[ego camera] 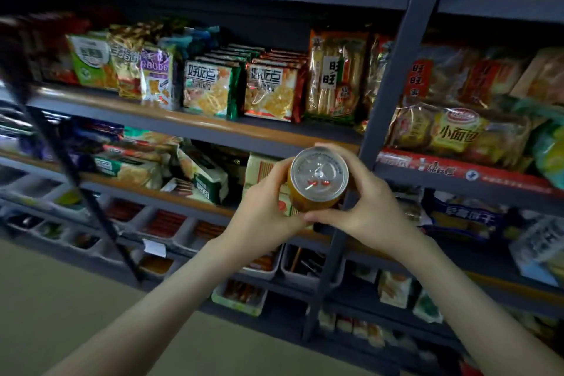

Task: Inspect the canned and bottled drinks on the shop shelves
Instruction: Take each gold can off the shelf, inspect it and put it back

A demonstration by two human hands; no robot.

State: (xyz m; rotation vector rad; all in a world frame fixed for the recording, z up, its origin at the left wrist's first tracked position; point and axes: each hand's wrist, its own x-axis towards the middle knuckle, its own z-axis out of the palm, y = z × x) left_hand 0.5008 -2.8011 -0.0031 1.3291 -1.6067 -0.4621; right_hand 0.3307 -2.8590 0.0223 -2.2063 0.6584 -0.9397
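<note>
Orange-gold on its side and silver on its lid, a drink can (pixel 319 177) was held up between both hands, tilted so that the lid and its pull tab were turned toward the camera. The left hand (pixel 265 210) was curled round the can's left side, its fingers wrapped behind the body. The right hand (pixel 369 201) was curled round the right side, with fingertips showing over the top rim and the thumb pressed under the lower edge, where it was met by the left thumb. The can was held in the air, clear of any shelf, in front of the front edge of a brown shelf board (pixel 213 127) and just left of a grey upright post (pixel 387 91). Snack packets (pixel 207 90) were stood in rows on that board, and a yellow bread bag (pixel 457 131) was seen beyond the post. Small grey trays (pixel 166 224) were lined along a lower shelf.
</note>
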